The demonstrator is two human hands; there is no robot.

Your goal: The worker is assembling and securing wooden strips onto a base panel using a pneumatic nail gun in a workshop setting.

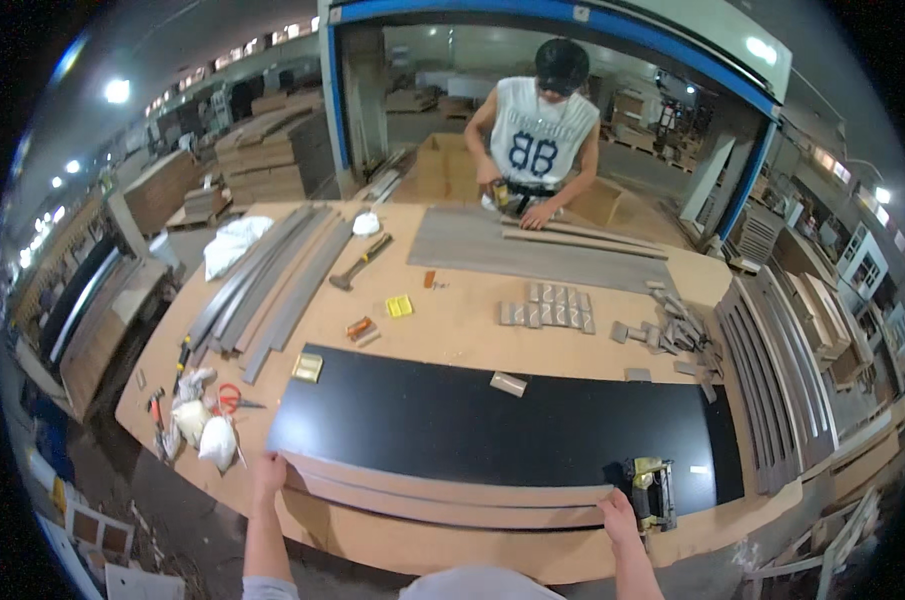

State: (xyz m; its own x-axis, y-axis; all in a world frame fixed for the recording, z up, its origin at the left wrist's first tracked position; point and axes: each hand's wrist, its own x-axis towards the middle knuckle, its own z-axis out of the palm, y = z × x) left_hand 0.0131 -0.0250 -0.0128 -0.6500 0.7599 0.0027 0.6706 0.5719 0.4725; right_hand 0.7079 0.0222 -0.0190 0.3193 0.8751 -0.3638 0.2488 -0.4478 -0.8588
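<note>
Between my two hands a long wooden strip [442, 492] with a tan face lies along the near edge of a glossy black panel [402, 415]. My left hand [269, 472] is closed on the strip's left end. At the right end, my right hand [617, 510] pinches the strip with the thumb on top. Just beyond my right hand a nail gun [654, 492] rests on the panel's near right corner. A small grey block [508, 384] sits at the panel's far edge, and a yellowish box [307, 367] is on its far left corner.
Across the table [452, 335] a person [542, 140] handles thin strips on a grey board [462, 245]. Long strips [272, 280], a hammer [357, 262] and red-handled scissors [230, 398] lie left. Several white bags [217, 440] sit at the left edge; small blocks [672, 330] are piled right.
</note>
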